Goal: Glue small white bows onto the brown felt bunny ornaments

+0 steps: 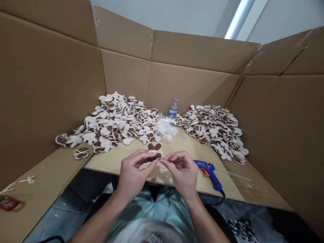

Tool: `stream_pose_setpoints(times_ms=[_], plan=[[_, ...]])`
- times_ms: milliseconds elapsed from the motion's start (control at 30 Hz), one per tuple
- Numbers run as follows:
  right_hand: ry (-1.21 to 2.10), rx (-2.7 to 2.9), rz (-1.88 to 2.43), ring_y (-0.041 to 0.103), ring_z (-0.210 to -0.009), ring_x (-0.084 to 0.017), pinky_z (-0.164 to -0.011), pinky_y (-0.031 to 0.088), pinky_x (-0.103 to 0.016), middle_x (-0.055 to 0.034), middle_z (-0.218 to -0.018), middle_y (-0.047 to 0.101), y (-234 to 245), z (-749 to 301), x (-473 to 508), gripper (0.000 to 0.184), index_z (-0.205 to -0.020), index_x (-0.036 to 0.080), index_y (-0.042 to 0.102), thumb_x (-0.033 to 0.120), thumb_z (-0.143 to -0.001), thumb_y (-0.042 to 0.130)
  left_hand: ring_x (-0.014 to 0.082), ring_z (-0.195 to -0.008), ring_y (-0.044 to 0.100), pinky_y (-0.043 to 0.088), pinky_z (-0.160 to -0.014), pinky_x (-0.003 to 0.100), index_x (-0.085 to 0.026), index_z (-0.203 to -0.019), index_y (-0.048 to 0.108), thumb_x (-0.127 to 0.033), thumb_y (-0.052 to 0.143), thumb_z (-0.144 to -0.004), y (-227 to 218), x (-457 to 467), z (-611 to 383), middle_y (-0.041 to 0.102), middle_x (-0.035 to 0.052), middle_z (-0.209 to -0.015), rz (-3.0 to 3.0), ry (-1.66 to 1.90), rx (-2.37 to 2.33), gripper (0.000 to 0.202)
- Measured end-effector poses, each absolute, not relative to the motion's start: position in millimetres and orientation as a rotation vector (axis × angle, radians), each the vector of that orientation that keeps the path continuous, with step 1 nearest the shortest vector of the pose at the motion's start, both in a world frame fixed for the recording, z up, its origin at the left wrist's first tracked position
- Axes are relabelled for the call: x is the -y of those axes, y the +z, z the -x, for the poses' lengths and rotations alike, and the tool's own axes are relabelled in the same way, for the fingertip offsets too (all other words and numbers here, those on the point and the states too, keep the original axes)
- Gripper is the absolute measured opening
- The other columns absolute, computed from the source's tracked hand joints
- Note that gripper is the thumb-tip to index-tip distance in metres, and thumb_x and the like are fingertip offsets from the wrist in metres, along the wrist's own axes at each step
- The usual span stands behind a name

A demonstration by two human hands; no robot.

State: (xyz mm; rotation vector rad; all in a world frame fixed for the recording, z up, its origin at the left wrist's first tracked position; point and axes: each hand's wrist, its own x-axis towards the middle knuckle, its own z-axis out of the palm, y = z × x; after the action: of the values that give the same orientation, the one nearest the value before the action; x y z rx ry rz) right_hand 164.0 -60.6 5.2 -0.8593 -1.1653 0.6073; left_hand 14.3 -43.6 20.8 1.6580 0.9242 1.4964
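Note:
A brown felt bunny-shaped piece (155, 147) with a pale border and a cream string bow is held upright above the front of the table. My left hand (134, 173) grips it from the left side, thumb in front. My right hand (183, 172) is closed in a pinch at the piece's lower right edge, by a small whitish bit (159, 159). Whether that bit is between the right fingertips is too small to tell. To the right of my right hand lies a blue glue gun (209, 170) with an orange trigger and a glue stick in its back.
Large heaps of similar felt pieces stand at left (118, 121) and right (215, 128). Between them are a plastic bag of small white pieces (167, 129) and a water bottle (173, 109). Cardboard walls (192, 81) enclose the table. A red object (8, 203) and string bows (27, 179) lie left.

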Motion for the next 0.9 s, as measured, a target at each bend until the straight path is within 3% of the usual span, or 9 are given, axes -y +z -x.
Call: stream_pose_setpoints(times_ms=[300, 467, 767, 900], plan=[[0.807, 1.146, 0.915, 0.065, -0.062, -0.014, -0.061, 0.057, -0.027, 0.0023, -0.066, 0.065, 17, -173, 57, 0.035, -0.071, 0.021, 0.055, 0.027, -0.060, 0.087, 0.0197, -0.084, 0.070, 0.060, -0.074, 0.028, -0.020, -0.085, 0.078, -0.019, 0.074, -0.075, 24, 44, -13, 0.075, 0.0055, -0.088, -1.629, 1.415, -0.896, 0.011], [0.935, 1.175, 0.909, 0.063, -0.064, -0.012, -0.061, 0.056, -0.024, 0.0036, -0.073, 0.063, 20, -179, 54, 0.043, -0.079, 0.022, 0.055, 0.025, -0.054, 0.090, 0.0201, -0.088, 0.071, 0.060, -0.077, 0.028, -0.022, -0.088, 0.078, -0.020, 0.071, -0.078, 25, 44, -12, 0.077, 0.0053, -0.092, -1.590, 1.317, -0.851, 0.013], [1.044, 1.138, 0.858, 0.063, -0.065, -0.011, -0.061, 0.056, -0.023, 0.0043, -0.081, 0.060, 14, -180, 51, 0.042, -0.080, 0.023, 0.054, 0.023, -0.056, 0.088, 0.0204, -0.088, 0.073, 0.060, -0.079, 0.029, -0.023, -0.089, 0.078, -0.021, 0.070, -0.079, 27, 44, -12, 0.079, 0.0044, -0.093, -1.512, 1.197, -0.803, 0.013], [1.195, 1.152, 0.844, 0.062, -0.066, -0.011, -0.061, 0.054, -0.023, 0.0049, -0.082, 0.061, 13, -188, 50, 0.052, -0.083, 0.023, 0.055, 0.017, -0.047, 0.091, 0.0214, -0.089, 0.073, 0.059, -0.079, 0.030, -0.022, -0.091, 0.078, -0.021, 0.069, -0.080, 26, 43, -14, 0.079, 0.0055, -0.094, -1.531, 1.158, -0.811, 0.014]])
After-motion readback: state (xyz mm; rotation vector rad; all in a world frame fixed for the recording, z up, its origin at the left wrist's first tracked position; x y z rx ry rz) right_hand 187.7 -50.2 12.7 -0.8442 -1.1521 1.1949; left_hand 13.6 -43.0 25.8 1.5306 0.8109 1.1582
